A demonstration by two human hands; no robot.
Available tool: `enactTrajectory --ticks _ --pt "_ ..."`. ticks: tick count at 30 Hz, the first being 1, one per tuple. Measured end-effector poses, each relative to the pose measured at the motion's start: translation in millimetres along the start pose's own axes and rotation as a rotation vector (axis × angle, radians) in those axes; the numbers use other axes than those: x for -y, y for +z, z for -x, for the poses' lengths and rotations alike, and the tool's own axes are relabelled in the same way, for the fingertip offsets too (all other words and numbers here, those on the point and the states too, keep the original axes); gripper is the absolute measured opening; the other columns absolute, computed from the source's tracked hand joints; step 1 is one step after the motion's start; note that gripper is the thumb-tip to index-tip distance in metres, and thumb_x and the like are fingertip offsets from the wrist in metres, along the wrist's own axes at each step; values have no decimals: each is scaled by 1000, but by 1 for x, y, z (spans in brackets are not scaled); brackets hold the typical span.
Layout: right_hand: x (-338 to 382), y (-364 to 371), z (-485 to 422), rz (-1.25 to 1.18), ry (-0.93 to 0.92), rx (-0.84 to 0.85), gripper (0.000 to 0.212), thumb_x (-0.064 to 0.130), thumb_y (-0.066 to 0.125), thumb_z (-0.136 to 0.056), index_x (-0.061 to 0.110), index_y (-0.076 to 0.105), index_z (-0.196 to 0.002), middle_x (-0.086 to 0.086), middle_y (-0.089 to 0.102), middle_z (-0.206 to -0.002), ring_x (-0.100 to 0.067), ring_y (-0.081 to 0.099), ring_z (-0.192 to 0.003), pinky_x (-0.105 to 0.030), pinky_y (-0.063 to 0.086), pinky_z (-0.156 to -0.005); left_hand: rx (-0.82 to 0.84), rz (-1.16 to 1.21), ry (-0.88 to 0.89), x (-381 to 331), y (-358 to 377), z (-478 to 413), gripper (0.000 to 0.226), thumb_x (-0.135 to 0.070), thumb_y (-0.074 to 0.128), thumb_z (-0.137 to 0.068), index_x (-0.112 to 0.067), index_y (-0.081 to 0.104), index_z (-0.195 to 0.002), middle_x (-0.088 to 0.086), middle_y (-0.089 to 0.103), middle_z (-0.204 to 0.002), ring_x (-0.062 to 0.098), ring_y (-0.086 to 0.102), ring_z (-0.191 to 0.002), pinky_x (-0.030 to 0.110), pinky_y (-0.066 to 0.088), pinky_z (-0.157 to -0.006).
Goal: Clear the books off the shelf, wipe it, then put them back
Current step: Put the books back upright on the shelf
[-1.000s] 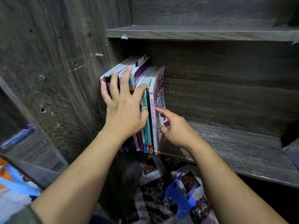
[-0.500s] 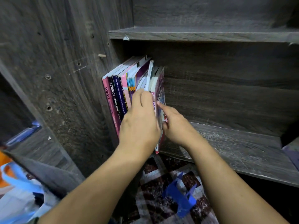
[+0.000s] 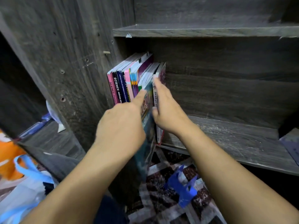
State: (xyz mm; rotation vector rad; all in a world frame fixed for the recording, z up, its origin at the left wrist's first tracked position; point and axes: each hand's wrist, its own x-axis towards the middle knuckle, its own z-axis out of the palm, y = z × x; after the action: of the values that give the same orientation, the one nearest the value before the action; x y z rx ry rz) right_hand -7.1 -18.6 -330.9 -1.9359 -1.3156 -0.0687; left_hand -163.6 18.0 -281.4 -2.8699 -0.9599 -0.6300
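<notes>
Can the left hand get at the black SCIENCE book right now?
Probably not yet: the left hand is holding a teal book half out of the row. The black SCIENCE book sits uncovered just left, so the path looks free once it lets go.

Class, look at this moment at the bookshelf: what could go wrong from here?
1. The blue book sticks out past the shelf edge, held by the left hand; it may slip to the floor.
2. The right hand steadies the end book; if let go, the row might topple.
</notes>
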Motion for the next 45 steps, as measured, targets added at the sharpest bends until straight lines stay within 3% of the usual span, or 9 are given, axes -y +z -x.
enactTrajectory --ticks 5,9,14,17,25,33,37,41,45 --pt "25 0 -16 100 33 77 83 9 57 -85 37 16 -151 -14 3 -160 -41 29 -138 -47 38 -105 50 6 -21 16 -24 20 77 -24 54 -84 -49 16 -146 11 65 -113 37 61 -100 39 49 -81" --pt "23 -4 -22 174 61 79 61 11 51 -86 32 34 -141 -14 20 -154 -42 49 -119 -40 46 -87 70 -36 -61 16 -22 19 79 -21 55 -84 -49 15 -146 11 64 -113 36 62 -99 38 50 -81" --pt "-5 -25 -22 42 132 -123 14 25 46 -92 19 43 -105 -8 49 -110 -31 52 -98 -34 38 -76 77 -49 -69 12 -21 20 82 -19 55 -86 -51 11 -147 11 62 -114 37 61 -98 38 49 -79" --pt "-17 -28 -18 13 162 -178 26 35 60 -91 19 43 -103 -2 48 -106 -18 46 -89 -28 31 -73 62 -55 -66 6 -18 20 81 -19 53 -87 -52 11 -148 6 62 -117 34 61 -99 36 48 -79" --pt "-31 -29 -12 -38 263 -375 35 15 65 -80 17 45 -109 -3 46 -108 -18 46 -86 -26 32 -73 -64 20 -114 2 -16 13 67 -31 58 -82 -54 33 -141 9 67 -101 35 62 -91 37 50 -77" --pt "-52 -57 5 -5 311 -393 37 16 66 -81 28 37 -101 2 44 -105 -20 47 -87 -30 37 -73 -211 35 -108 -11 -20 -20 64 -26 58 -83 -44 40 -141 14 67 -104 39 62 -96 41 50 -81" --pt "-50 -54 7 -22 251 -335 46 18 64 -84 30 36 -119 2 47 -117 -22 54 -96 -32 40 -76 -170 -29 -105 -24 20 -56 65 -17 56 -89 -32 31 -148 15 64 -107 38 62 -96 42 50 -78" --pt "-47 -42 17 -107 229 -275 97 18 65 -89 45 -7 -147 -8 54 -133 -21 60 -98 -33 47 -83 -178 81 10 -19 65 -72 60 -12 52 -96 -21 29 -151 9 54 -120 33 58 -99 41 48 -74" --pt "-52 -21 28 -263 335 -239 104 28 66 -91 40 -21 -148 3 57 -116 -9 55 -93 -26 41 -84 -263 54 126 -7 73 -69 80 -45 75 -79 -17 39 -145 10 44 -128 31 40 -111 43 44 -83"
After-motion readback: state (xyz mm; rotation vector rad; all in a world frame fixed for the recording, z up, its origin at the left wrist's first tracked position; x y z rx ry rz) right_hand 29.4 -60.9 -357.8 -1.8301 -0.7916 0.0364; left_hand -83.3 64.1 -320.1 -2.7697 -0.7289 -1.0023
